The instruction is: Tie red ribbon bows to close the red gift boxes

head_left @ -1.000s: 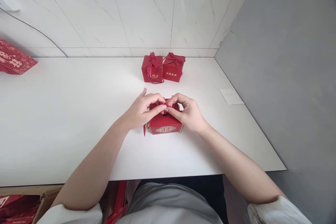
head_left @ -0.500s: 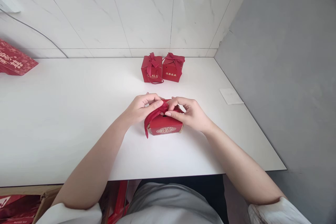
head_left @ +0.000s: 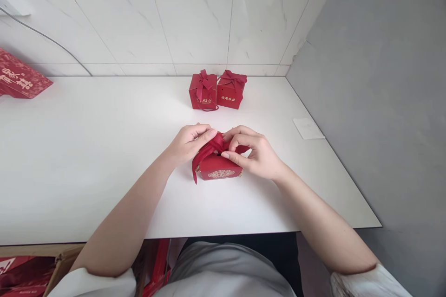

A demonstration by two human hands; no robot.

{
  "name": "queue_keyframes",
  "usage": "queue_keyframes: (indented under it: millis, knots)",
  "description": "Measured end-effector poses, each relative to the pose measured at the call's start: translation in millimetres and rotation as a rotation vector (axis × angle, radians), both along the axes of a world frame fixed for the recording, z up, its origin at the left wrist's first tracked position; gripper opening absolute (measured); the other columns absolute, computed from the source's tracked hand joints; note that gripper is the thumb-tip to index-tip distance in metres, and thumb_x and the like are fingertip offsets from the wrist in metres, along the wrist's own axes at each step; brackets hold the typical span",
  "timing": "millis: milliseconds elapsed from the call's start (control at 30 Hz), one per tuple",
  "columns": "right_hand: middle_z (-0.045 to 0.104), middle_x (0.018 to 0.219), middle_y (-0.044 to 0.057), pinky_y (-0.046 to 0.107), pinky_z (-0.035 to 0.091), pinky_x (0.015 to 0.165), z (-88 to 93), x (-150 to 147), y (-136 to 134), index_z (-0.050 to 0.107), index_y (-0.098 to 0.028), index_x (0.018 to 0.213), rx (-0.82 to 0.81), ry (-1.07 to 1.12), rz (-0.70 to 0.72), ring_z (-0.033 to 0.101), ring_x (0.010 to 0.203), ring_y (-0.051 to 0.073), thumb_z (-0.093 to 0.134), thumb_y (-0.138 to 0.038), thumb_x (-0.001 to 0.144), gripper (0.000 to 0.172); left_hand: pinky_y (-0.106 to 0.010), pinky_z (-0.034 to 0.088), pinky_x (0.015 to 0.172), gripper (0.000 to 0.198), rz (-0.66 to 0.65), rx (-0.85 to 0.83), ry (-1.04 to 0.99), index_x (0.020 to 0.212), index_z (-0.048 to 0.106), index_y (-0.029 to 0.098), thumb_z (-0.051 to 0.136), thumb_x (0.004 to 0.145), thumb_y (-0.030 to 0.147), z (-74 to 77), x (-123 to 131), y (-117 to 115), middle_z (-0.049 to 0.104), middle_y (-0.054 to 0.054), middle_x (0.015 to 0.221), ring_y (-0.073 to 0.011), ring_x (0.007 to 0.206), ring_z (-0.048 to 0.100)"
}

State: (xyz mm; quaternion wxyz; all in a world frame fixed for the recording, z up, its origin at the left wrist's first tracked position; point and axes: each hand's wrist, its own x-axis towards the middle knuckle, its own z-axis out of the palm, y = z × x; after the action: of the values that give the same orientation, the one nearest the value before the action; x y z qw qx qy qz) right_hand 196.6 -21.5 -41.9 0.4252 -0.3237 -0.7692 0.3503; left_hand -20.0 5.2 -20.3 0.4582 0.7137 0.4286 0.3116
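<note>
A small red gift box (head_left: 221, 168) with a gold round emblem stands on the white table in front of me. Across its top runs a dark red ribbon (head_left: 205, 153), crossed over itself, with one tail hanging down the left side. My left hand (head_left: 191, 144) pinches the ribbon at the left of the crossing, thumb on top. At the right of the crossing, my right hand (head_left: 253, 152) has its fingers curled round the ribbon and its thumb low over the box lid. The fingertips partly hide the ribbon's middle.
Two red boxes with ribbon bows, a left one (head_left: 202, 93) and a right one (head_left: 230, 93), stand by the tiled wall. A white paper square (head_left: 308, 128) lies at the right edge. A red printed package (head_left: 26, 79) is far left; a cardboard box (head_left: 64, 260) sits below the table.
My right hand has shifted slightly right, its fingers spreading over the ribbon, and more ribbon shows at the crossing. My left hand stays nearly in place.
</note>
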Motion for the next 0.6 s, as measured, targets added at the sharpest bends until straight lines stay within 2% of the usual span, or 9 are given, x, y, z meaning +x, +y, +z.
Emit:
queue_keyframes:
  millis: [133, 200, 267, 300, 367, 433, 533, 600]
  knots:
    - [0.061, 0.089, 0.004, 0.041, 0.053, 0.085, 2.0, 6.2, -0.1, 0.06, -0.024, 0.076, 0.26, -0.017, -0.032, 0.062, 0.086, 0.02, 0.074, -0.031, 0.087, 0.019, -0.031, 0.052, 0.067, 0.044, 0.028, -0.013, -0.003, 0.075, 0.068, 0.018, 0.056, 0.091, 0.057, 0.0, 1.9, -0.6, 0.067, -0.004, 0.076, -0.0188, 0.074, 0.064]
    - [0.062, 0.081, 0.003, 0.041, 0.052, 0.085, 6.5, 10.6, -1.8, 0.059, -0.024, 0.077, 0.374, -0.07, -0.037, 0.061, 0.081, 0.02, 0.073, -0.028, 0.087, 0.018, -0.03, 0.052, 0.063, 0.045, 0.038, -0.024, -0.018, 0.074, 0.067, 0.017, 0.057, 0.09, 0.058, -0.4, 3.3, -1.2, 0.067, -0.004, 0.076, -0.0179, 0.071, 0.064]
    - [0.063, 0.073, -0.001, 0.042, 0.051, 0.089, 13.0, 14.1, -5.2, 0.057, -0.023, 0.077, 0.428, -0.12, -0.004, 0.059, 0.068, 0.015, 0.072, -0.026, 0.089, 0.019, -0.029, 0.051, 0.062, 0.046, 0.05, -0.031, -0.031, 0.071, 0.065, 0.016, 0.058, 0.089, 0.057, -0.6, 4.6, -1.7, 0.067, -0.005, 0.078, -0.0173, 0.071, 0.064]
    - [0.061, 0.068, -0.003, 0.044, 0.049, 0.095, 16.3, 15.0, -7.3, 0.056, -0.022, 0.074, 0.431, -0.135, 0.02, 0.056, 0.061, 0.013, 0.073, -0.027, 0.088, 0.022, -0.028, 0.051, 0.062, 0.046, 0.054, -0.036, -0.034, 0.07, 0.064, 0.016, 0.058, 0.09, 0.057, -0.6, 5.1, -2.0, 0.067, -0.005, 0.079, -0.0168, 0.071, 0.064]
    - [0.057, 0.06, -0.007, 0.049, 0.037, 0.112, 21.3, 14.1, -10.8, 0.054, -0.021, 0.067, 0.386, -0.125, 0.036, 0.051, 0.053, 0.009, 0.073, -0.032, 0.088, 0.03, -0.027, 0.05, 0.062, 0.046, 0.053, -0.06, -0.04, 0.069, 0.063, 0.016, 0.058, 0.09, 0.056, -0.4, 5.5, -2.5, 0.067, -0.004, 0.079, -0.0157, 0.07, 0.063]
    - [0.057, 0.061, -0.006, 0.051, 0.031, 0.116, 22.3, 9.9, -12.3, 0.055, -0.021, 0.064, 0.277, -0.07, -0.06, 0.053, 0.058, 0.011, 0.067, -0.037, 0.092, 0.034, -0.026, 0.049, 0.061, 0.045, 0.047, -0.09, -0.044, 0.071, 0.063, 0.016, 0.058, 0.091, 0.056, 0.2, 5.0, -2.9, 0.067, -0.004, 0.076, -0.0151, 0.067, 0.063]
    - [0.064, 0.082, 0.002, 0.048, 0.043, 0.104, 16.3, 0.2, -9.4, 0.065, -0.024, 0.077, 0.06, -0.039, -0.271, 0.061, 0.084, 0.019, 0.062, -0.044, 0.093, 0.026, -0.026, 0.05, 0.061, 0.043, 0.039, -0.118, -0.049, 0.075, 0.064, 0.016, 0.058, 0.092, 0.055, 1.5, 3.6, -3.4, 0.068, -0.004, 0.071, -0.0151, 0.066, 0.065]
    - [0.064, 0.102, 0.006, 0.048, 0.045, 0.101, 9.8, -5.7, -5.5, 0.069, -0.025, 0.085, -0.083, -0.063, -0.296, 0.059, 0.106, 0.024, 0.067, -0.048, 0.089, 0.024, -0.025, 0.05, 0.062, 0.043, 0.032, -0.127, -0.053, 0.075, 0.064, 0.016, 0.058, 0.092, 0.054, 2.1, 3.1, -3.6, 0.069, -0.004, 0.071, -0.015, 0.067, 0.065]
